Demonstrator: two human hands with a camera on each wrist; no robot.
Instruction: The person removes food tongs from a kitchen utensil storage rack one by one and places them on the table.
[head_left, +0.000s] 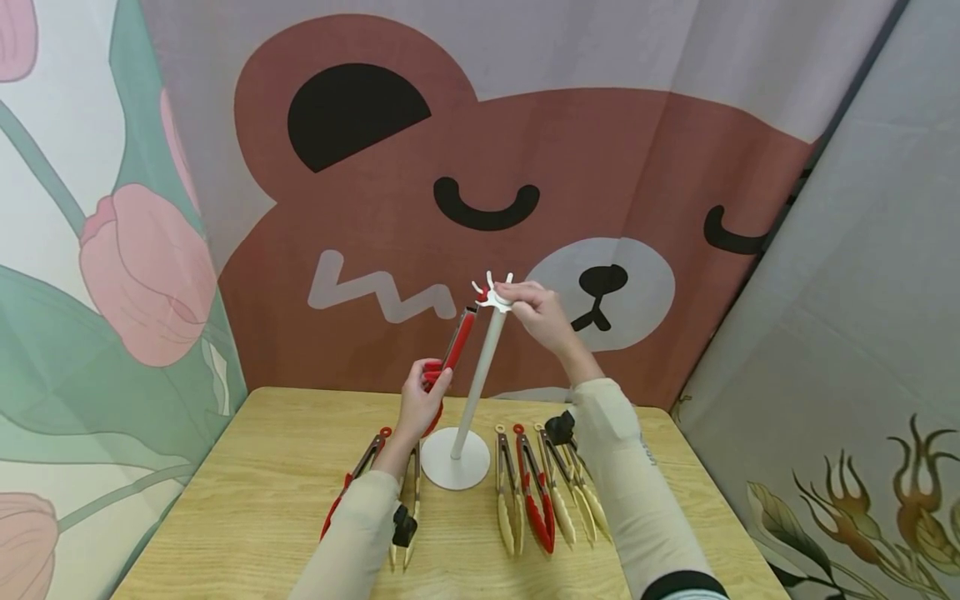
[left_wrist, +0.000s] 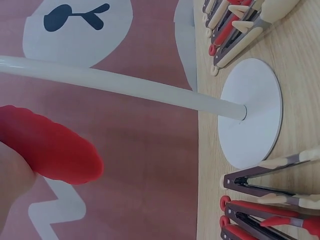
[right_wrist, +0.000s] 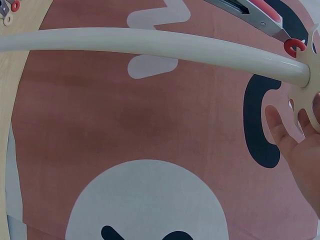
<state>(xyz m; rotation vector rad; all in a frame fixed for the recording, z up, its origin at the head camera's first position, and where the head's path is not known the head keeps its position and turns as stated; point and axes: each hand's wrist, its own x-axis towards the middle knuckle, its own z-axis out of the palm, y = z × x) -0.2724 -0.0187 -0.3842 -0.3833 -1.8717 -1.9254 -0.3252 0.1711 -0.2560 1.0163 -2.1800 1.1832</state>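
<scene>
A white stand (head_left: 480, 375) with a round base and a crown of hooks (head_left: 492, 300) rises from the table's back middle. My left hand (head_left: 422, 402) grips red-handled tongs (head_left: 459, 340), raised with the hanging ring upward beside the pole. In the right wrist view the red ring (right_wrist: 294, 48) is right at one of the hooks. The red tip (left_wrist: 55, 145) of these tongs shows by a finger in the left wrist view. At the top of the stand, my right hand (head_left: 542, 312) pinches the hook crown between thumb and fingers.
Right of the base lies a row of several cream tongs (head_left: 506, 500) and one red pair (head_left: 534, 492). More red tongs (head_left: 348, 479) and cream tongs (head_left: 416, 487) lie to the left, partly behind my left arm. A bear-print curtain (head_left: 337, 225) hangs behind the wooden table (head_left: 225, 500).
</scene>
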